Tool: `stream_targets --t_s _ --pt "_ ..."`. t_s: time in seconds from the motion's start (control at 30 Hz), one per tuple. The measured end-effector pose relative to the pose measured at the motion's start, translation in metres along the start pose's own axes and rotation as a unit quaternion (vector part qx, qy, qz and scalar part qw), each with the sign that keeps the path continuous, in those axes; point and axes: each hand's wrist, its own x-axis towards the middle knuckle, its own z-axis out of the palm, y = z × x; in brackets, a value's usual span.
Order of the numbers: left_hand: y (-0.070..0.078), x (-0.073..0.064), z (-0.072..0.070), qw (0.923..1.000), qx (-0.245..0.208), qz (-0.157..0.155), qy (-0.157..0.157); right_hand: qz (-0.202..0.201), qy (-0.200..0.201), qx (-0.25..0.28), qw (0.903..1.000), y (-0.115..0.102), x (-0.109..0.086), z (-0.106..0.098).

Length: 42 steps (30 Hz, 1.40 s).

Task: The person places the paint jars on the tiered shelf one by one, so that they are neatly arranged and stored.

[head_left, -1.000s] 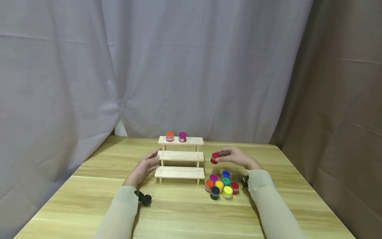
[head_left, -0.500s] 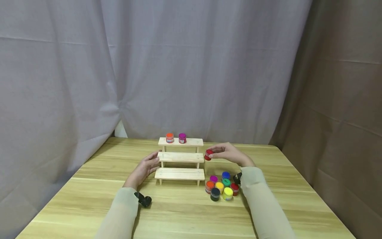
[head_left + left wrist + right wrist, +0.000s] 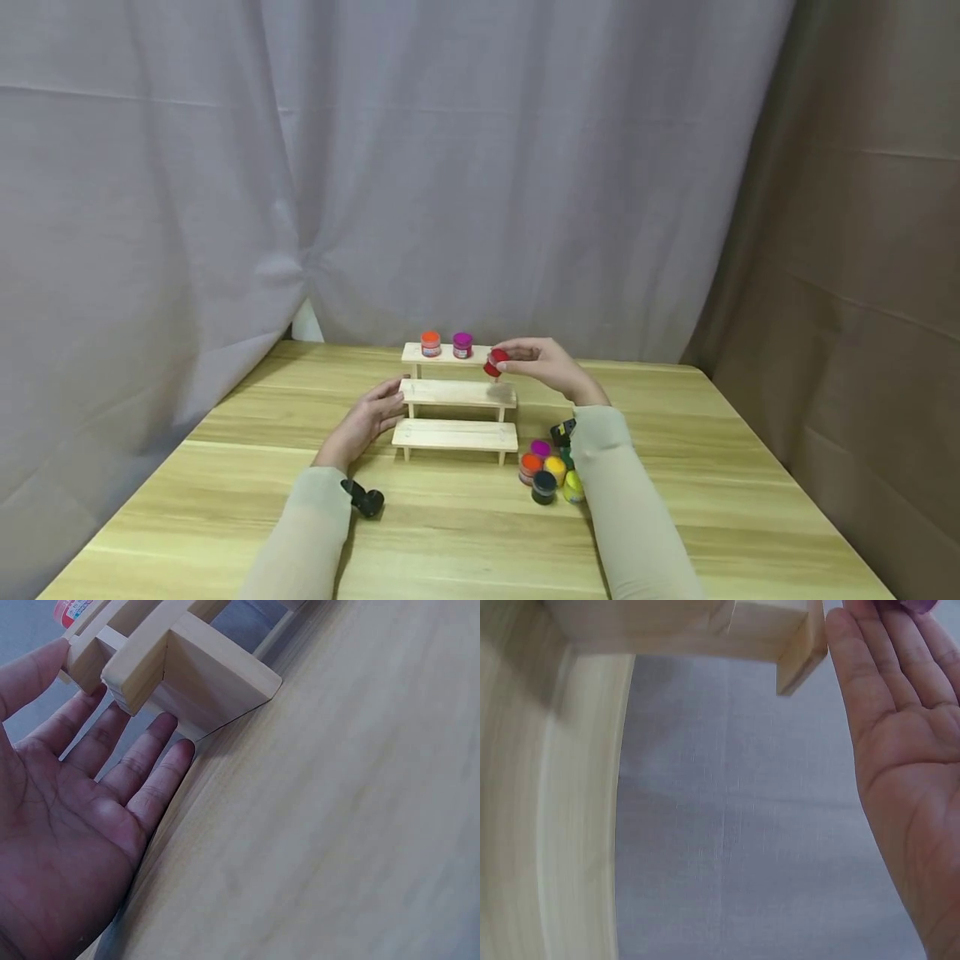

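Note:
My right hand pinches a red paint jar, tilted, near the right end of the top step of a three-step wooden stand. Whether the jar touches the board cannot be told. An orange-lidded jar and a magenta-lidded jar stand on that top step. At the stand's left side is my left hand; the left wrist view shows its fingers extended, with tips at the wooden side pieces. In the right wrist view, only a sliver of the held jar appears above my fingers.
Several jars cluster on the table right of the stand, among them a black one, a yellow-orange one and a magenta one. My right forearm covers part of the group. A grey curtain hangs behind the table.
My right hand has carried the red jar left and upward, from beside the stand to its top step. The left hand stays at the stand's left side.

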Motion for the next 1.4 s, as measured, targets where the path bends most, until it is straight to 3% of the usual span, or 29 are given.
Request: stream_targets --t_s 0.33,0.67,1.4 --pt "0.002 0.0 -0.001 1.0 0.005 -0.001 0.004 -0.002 0.068 -0.002 0.9977 0.0 0.017 0.013" --pt "0.001 -0.001 -0.002 1.0 0.003 0.001 0.005 -0.007 0.103 -0.008 0.9946 0.006 0.022 0.02" --pt "0.002 -0.002 0.001 1.0 0.001 -0.004 0.006 -0.021 0.117 -0.004 0.9929 0.014 0.02 0.023"
